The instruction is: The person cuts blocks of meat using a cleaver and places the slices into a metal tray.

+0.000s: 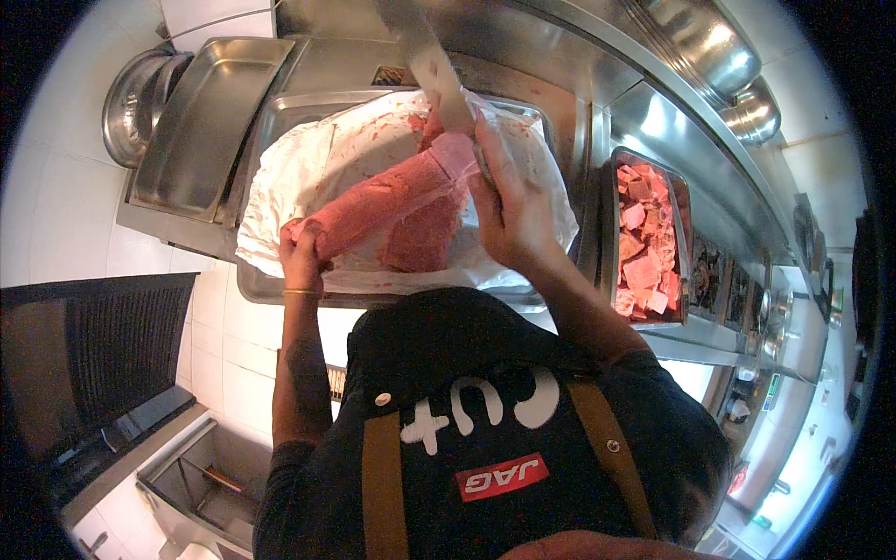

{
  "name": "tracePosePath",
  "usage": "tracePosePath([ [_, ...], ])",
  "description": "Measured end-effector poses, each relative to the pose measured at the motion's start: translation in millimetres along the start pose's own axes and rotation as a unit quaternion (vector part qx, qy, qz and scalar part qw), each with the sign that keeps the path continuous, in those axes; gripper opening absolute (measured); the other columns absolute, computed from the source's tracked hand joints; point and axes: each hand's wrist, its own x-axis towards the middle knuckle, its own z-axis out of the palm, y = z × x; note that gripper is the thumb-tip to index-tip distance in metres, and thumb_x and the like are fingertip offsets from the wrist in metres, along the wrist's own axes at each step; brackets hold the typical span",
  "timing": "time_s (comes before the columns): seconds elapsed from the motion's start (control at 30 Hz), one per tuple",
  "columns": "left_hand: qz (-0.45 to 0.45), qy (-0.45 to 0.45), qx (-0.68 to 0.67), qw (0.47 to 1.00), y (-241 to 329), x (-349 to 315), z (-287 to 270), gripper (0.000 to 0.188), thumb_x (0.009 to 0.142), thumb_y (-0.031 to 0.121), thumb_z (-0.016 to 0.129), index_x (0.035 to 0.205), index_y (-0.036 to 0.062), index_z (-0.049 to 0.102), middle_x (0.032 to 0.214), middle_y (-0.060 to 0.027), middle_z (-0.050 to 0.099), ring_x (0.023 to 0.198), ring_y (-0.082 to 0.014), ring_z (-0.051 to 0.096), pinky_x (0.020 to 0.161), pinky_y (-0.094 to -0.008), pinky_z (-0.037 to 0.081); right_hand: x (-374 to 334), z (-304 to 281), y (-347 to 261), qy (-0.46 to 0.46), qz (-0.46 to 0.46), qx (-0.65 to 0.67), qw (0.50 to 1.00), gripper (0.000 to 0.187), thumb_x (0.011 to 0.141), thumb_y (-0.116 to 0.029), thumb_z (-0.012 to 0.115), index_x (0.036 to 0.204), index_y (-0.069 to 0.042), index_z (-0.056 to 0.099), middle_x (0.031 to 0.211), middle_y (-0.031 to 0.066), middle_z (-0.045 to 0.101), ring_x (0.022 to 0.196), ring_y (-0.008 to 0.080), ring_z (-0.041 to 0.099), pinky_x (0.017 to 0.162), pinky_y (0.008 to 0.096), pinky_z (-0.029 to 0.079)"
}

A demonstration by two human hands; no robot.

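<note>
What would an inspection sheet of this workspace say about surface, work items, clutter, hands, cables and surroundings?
Surface: steel tray lined with white paper, red smears on it.
Job's things: meat roll lying across a second meat piece; wide blade, blurred.
Clutter: shallow metal pan at left; meat chunks in a container at right.
Hands: left hand grips the meat roll's near end; right hand beside the blade, grip unclear.
Cables: thin dark line on the upper-left wall, possibly a cable.
Surroundings: steel vessels upper right; white tiles left.
</note>
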Motion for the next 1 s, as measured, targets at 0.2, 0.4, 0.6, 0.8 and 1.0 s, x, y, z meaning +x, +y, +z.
tracePosePath([
  [0.2,-0.001,-0.02,0.001,1.0,-6.1,3.1,7.1,0.041,0.085,0.034,0.076,0.115,0.0156,0.056,0.093,-0.004,0.062,0.069,-0.0178,0.061,0.046,-0.0311,0.047,-46.5,53.5,48.4,-0.177,0.139,-0.026,0.974,0.061,0.097,-0.009,0.061,0.155,-0.009,0.039,0.116,0.0298,0.068,0.099,0.0465,0.07,0.086,0.0507,0.055],
  [0.4,-0.006,-0.003,0.009,1.0,-10.7,2.8,1.8,0.038,0.086,0.031,0.074,0.115,0.0158,0.056,0.093,-0.0039,0.062,0.069,-0.0172,0.061,0.044,-0.03,0.047,17.0,-46.0,-33.1,0.141,-0.155,0.058,0.976,0.063,0.099,-0.008,0.057,0.157,-0.005,0.033,0.098,0.0213,0.072,0.067,0.0426,0.067,0.065,0.0476,0.056],
  [0.6,-0.007,-0.01,0.004,1.0,-8.6,-0.8,7.8,0.04,0.085,0.032,0.075,0.116,0.0154,0.055,0.095,-0.0039,0.063,0.069,-0.0177,0.061,0.044,-0.0306,0.048,-70.2,95.6,86.9,-0.03,0.032,0.026,0.999,0.061,0.099,-0.017,0.06,0.156,-0.014,0.039,0.081,0.0265,0.069,0.075,0.0427,0.07,0.065,0.0514,0.054],
  [0.8,0.002,-0.004,0.012,1.0,-7.5,-2.9,9.1,0.04,0.087,0.03,0.074,0.118,0.0144,0.055,0.095,-0.0044,0.063,0.07,-0.0192,0.062,0.044,-0.0325,0.049,-8.5,8.0,20.4,0.019,-0.067,0.0,0.998,0.061,0.097,-0.022,0.061,0.154,-0.016,0.039,0.099,0.0259,0.07,0.08,0.0438,0.07,0.067,0.0523,0.057],
  [1.0,-0.004,-0.003,0.011,1.0,-10.6,-0.9,3.4,0.039,0.087,0.029,0.074,0.117,0.0146,0.055,0.097,-0.005,0.063,0.071,-0.0197,0.063,0.045,-0.0325,0.049,-6.8,-11.9,-2.8,0.062,-0.095,-0.034,0.993,0.062,0.099,-0.012,0.059,0.156,-0.003,0.034,0.1,0.0245,0.07,0.076,0.0385,0.07,0.067,0.0483,0.054],
])
